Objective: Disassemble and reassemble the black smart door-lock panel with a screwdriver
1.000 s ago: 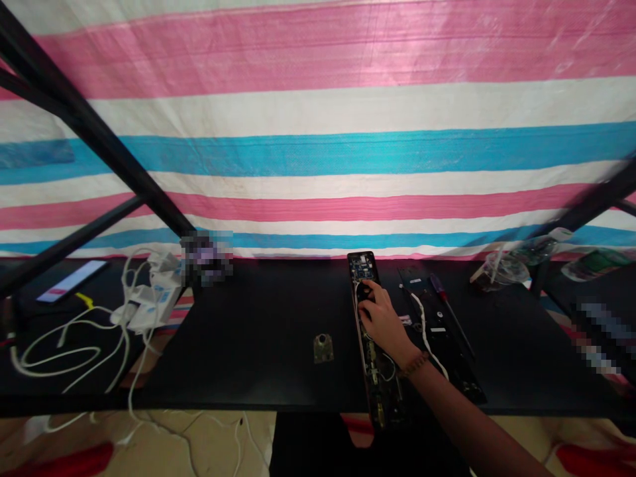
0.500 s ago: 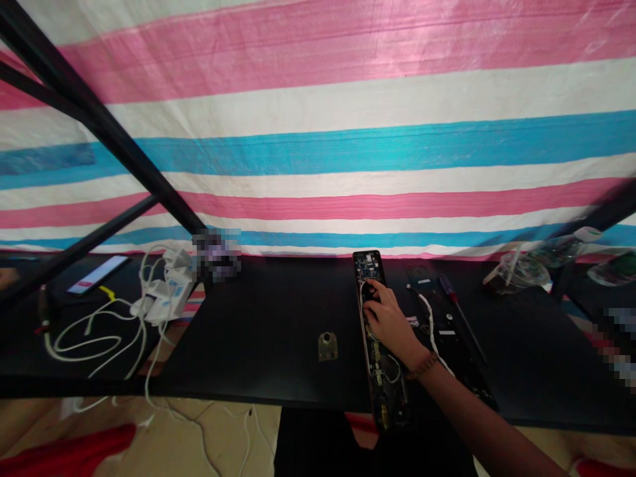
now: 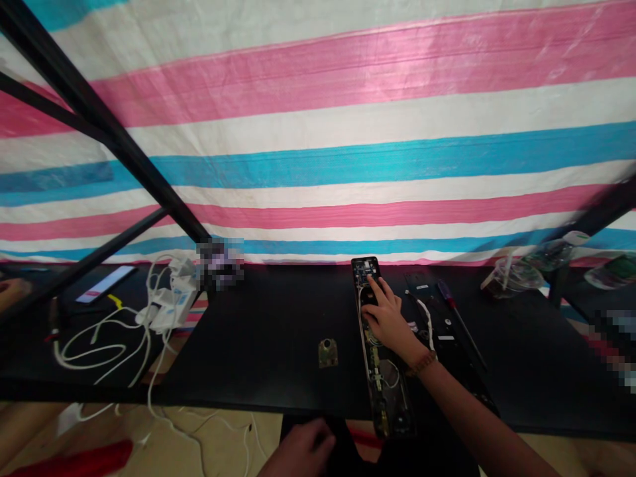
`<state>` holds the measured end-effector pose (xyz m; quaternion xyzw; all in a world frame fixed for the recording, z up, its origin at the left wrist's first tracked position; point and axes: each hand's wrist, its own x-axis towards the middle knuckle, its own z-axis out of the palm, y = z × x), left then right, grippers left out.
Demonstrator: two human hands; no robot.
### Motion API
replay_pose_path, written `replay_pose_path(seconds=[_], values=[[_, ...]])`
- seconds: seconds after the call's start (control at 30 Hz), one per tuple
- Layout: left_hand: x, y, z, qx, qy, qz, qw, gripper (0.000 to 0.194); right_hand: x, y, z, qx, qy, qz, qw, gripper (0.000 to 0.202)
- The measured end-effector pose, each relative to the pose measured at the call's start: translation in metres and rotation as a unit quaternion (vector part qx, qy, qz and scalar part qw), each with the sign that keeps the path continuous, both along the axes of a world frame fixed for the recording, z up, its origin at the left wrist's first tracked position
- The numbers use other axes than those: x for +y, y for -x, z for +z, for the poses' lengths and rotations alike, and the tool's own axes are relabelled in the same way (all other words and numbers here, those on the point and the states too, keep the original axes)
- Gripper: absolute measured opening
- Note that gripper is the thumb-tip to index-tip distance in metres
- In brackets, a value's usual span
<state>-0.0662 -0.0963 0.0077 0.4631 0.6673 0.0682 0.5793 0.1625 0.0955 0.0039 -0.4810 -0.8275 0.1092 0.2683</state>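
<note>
A long, narrow black electronic device lies opened on the black table, its near end reaching past the table's front edge. Inside it show a blue circuit board at the far end, thin white wires and brass-coloured parts. My right hand rests over its upper half, fingers spread, with thumb and forefinger touching the inside around a dark round part. What lies under the palm is hidden. Low in the view, before the table edge, my left hand is smeared by motion. A small flat translucent plate with a hole lies left of the device.
Right of the device are a long black cover, a white cable and a screwdriver. Clear plastic cups stand at the back right. Leftward lie a power strip, white cords and a phone. Another person's hand shows far left.
My left hand has come into view at the bottom. The forefinger and thumb of my right hand have spread farther apart on the device. The view has tilted slightly upward.
</note>
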Motion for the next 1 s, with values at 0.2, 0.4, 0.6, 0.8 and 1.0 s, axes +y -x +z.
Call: replay_pose_path(seconds=[0.2, 0.4, 0.6, 0.8, 1.0], values=[[0.085, -0.068, 0.013, -0.069, -0.331, 0.117, 0.934, 0.027, 0.009, -0.007, -0.006, 0.031, 0.049, -0.016, 0.998, 0.014], [0.128, -0.114, -0.043, -0.091, -0.406, 0.186, 0.890, 0.052, 0.016, -0.006, -0.013, 0.058, 0.078, -0.027, 0.995, 0.015], [0.127, -0.123, -0.062, -0.089, -0.414, 0.197, 0.884, 0.056, 0.014, -0.001, -0.015, 0.064, 0.080, -0.034, 0.994, 0.016], [0.123, -0.116, -0.061, -0.069, -0.438, 0.168, 0.880, 0.053, 0.000, 0.001, -0.013, 0.048, 0.035, -0.037, 0.998, 0.016], [0.124, -0.110, -0.052, -0.023, -0.462, 0.140, 0.875, 0.051, 0.004, 0.000, 0.001, 0.096, 0.038, -0.059, 0.993, 0.032]])
